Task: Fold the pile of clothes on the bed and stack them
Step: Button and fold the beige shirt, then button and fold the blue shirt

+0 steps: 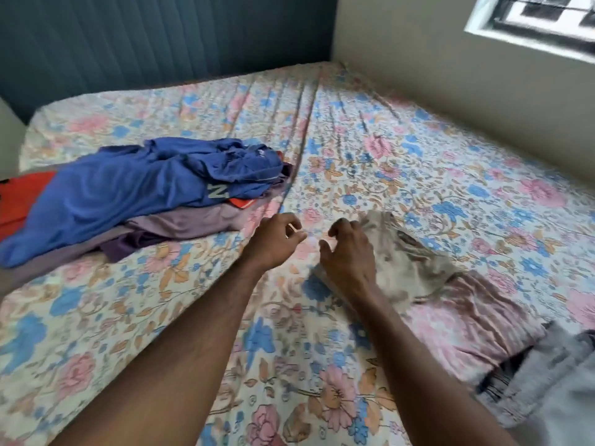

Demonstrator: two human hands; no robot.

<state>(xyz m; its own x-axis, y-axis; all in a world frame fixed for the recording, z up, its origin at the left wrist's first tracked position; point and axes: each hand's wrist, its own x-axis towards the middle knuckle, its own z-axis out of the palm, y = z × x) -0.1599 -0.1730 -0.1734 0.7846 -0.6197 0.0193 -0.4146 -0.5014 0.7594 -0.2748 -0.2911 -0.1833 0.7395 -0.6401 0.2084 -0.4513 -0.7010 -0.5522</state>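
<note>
both hands, left hand [277, 241] and right hand [349, 252], hang loosely curled, empty; blue shirt [128, 191] looks soft, limp: pinch its shoulders.

The bed sheet [370, 149] is cream with pink, blue and tan flowers all over. On the left, the pile's top shirt [128, 188] is bright blue with a pale grey letter, over an orange-red piece [22, 194], a mauve one [190, 220] and a dark purple one [135, 241]. The folded garment [409, 262] on the right is beige-grey with darker markings. The headboard [161, 37] is teal.
</note>
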